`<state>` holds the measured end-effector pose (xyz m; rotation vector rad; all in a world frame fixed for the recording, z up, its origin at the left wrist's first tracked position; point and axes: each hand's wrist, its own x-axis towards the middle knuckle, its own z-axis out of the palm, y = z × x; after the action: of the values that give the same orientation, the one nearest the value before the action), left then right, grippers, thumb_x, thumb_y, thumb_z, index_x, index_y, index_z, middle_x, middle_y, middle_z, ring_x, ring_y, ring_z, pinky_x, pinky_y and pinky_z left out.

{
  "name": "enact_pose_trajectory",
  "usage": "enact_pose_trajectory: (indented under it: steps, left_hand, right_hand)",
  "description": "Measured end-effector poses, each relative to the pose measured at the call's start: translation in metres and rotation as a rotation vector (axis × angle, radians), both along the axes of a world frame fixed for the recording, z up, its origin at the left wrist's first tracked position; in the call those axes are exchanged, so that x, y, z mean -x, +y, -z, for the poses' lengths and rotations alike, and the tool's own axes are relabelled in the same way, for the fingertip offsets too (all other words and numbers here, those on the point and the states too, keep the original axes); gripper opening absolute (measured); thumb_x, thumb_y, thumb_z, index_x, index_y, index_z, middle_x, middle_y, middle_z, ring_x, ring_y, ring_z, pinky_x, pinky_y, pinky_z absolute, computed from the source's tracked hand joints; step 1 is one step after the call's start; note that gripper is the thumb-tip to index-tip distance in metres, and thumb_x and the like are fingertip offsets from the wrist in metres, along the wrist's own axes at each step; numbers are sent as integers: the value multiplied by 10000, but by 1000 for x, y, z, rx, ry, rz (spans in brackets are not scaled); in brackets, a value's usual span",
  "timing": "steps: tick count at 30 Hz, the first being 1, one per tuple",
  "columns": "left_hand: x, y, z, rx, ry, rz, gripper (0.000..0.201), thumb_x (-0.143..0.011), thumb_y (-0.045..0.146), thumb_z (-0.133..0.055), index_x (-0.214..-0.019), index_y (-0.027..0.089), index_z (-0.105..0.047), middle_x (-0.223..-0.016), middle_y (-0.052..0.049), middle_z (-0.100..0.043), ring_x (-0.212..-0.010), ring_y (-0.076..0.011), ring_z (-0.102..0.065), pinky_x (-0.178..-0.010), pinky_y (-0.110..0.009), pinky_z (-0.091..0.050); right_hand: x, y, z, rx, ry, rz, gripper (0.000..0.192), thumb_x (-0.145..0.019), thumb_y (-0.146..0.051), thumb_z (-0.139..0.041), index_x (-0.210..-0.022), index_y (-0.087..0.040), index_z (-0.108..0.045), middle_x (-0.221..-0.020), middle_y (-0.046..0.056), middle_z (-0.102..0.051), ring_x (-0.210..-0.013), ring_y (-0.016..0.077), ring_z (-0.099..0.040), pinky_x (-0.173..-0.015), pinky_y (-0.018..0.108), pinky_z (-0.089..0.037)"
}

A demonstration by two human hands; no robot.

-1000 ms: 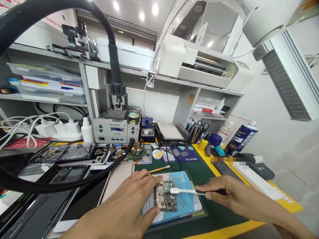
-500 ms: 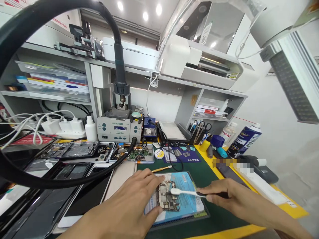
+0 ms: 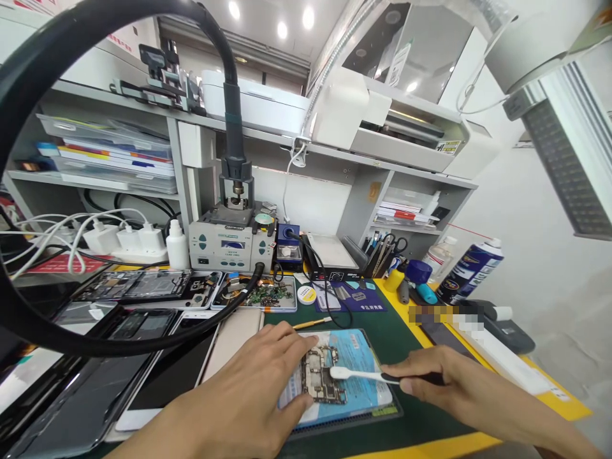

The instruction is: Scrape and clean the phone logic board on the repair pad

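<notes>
While the left hand [image 3: 248,389] pins the circuit board [image 3: 319,377] to the blue pad [image 3: 356,376] on the counter [image 3: 411,421], fingers pressed at its edges, the right hand [image 3: 444,386] pinches a white brush [image 3: 356,374], bristles on the board. Best: light, short strokes, board held flat.

- A blurred strip [image 3: 447,313] masks items near the desk's right edge.
- The left hand [image 3: 248,389] hides the circuit board's [image 3: 321,381] left part.
- The bottom edge cuts both forearms.
</notes>
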<state>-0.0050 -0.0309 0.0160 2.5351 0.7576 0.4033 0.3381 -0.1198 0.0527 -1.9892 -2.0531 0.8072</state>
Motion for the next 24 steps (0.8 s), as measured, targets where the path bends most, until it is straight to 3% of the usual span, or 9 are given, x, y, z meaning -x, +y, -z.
enact_pose_trajectory:
  steps: [6, 14, 24]
  left_hand:
    - [1, 1, 2, -16, -15, 5, 566, -951, 323, -637, -1493, 193, -541, -1370, -135, -657, -1329, -344, -572, -1171, -566, -472]
    - [3, 0, 5, -22, -9, 9, 597, -968, 361, -617, -1530, 182, -523, -1481, -160, -625, -1423, -397, -524, -1202, -640, -435]
    - [2, 1, 3, -21, 8, -5, 593, -965, 354, -622, -1529, 205, -520, -1382, -147, -648, -1342, -361, -577, -1176, -597, -471]
  right_hand:
    - [25, 3, 6, -13, 10, -40, 414, -1026, -576, -586, -1325, -384, -798, -1277, 48, -802, -1196, 337, -720, -1047, 388, -550]
    - [-1, -6, -1, 19, 8, 11, 464, -1004, -653, -597, -1316, -379, -804, -1304, 57, -795, -1217, 352, -715, -1060, 423, -560]
    - [24, -2, 5, -29, 39, -22, 410, -1017, -562, -610, -1315, -362, -809, -1274, 57, -810, -1203, 340, -718, -1049, 382, -558]
